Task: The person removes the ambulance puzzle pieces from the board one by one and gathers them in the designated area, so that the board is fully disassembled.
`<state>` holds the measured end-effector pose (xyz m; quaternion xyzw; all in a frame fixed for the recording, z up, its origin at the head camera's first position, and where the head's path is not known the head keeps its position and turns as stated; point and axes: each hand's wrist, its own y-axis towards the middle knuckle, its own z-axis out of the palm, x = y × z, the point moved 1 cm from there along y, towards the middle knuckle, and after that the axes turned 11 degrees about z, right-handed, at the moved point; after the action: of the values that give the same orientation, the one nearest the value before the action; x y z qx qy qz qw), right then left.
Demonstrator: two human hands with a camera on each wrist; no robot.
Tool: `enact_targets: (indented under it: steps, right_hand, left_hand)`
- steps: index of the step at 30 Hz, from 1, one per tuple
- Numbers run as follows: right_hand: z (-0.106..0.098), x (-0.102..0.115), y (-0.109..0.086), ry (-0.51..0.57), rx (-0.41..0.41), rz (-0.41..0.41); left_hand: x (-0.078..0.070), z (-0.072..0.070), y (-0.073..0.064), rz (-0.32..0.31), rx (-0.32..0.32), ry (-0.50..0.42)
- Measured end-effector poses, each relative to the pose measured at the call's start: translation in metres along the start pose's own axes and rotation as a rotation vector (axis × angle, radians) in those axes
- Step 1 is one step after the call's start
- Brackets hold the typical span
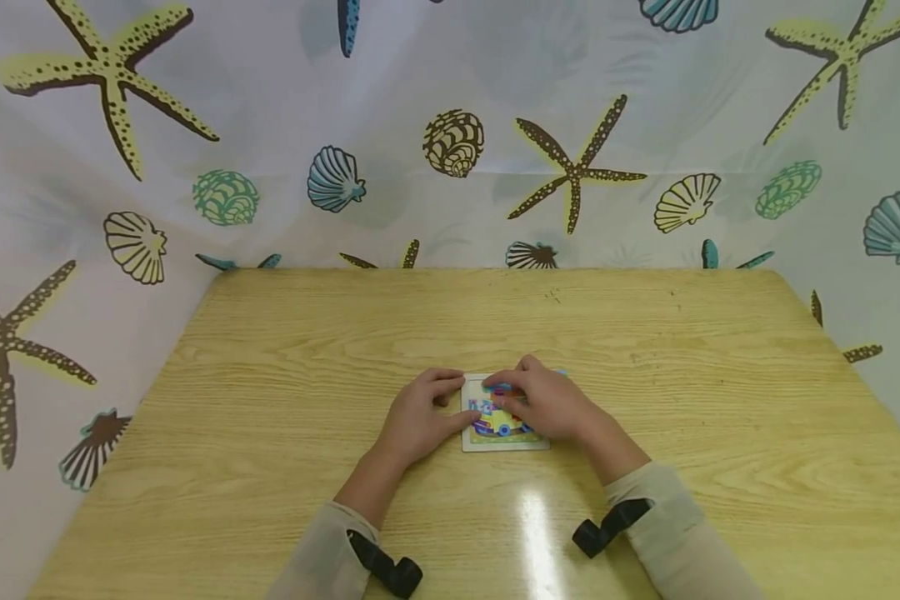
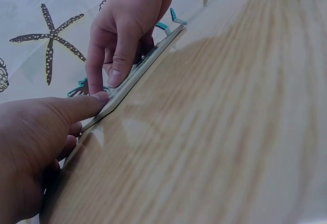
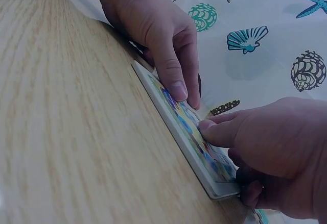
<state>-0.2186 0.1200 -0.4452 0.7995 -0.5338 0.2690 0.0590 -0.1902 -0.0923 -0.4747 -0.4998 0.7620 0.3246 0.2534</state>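
Observation:
A small, pale-framed jigsaw puzzle board (image 1: 506, 446) with a colourful vehicle picture lies flat on the wooden table. My left hand (image 1: 418, 421) holds its left side, thumb over the picture and index finger by the upper left corner. From the right, my right hand (image 1: 555, 404) reaches over the picture and covers its upper right. Its thumb and index finger pinch what looks like a puzzle piece (image 1: 499, 387), mostly hidden by the fingers. The right wrist view shows both thumbs low over the board (image 3: 173, 132). A bit of blue (image 1: 562, 372) peeks out behind the right hand.
The wooden table (image 1: 345, 333) stretches out around the board. Behind it hangs a white cloth (image 1: 390, 83) printed with starfish and shells, which also runs along the left and right sides. Each sleeve carries a strapped black wrist camera (image 1: 405, 577).

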Motion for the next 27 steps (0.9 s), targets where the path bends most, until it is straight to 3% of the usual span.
enact_targets:
  steps: [19, 23, 27]
  right_hand:
    - [-0.0002, 0.0012, 0.0013, 0.075, -0.096, -0.035]
    - [-0.0009, -0.0004, 0.0025, 0.155, -0.117, -0.022]
    - [-0.0037, -0.0042, 0.0038, 0.269, -0.112, 0.042]
  left_hand:
    - [-0.0026, -0.0017, 0.0009, -0.016, 0.015, 0.007]
    - [-0.0012, -0.0009, 0.0012, -0.021, 0.016, 0.003]
    - [-0.0012, -0.0008, 0.0018, -0.019, 0.016, 0.002]
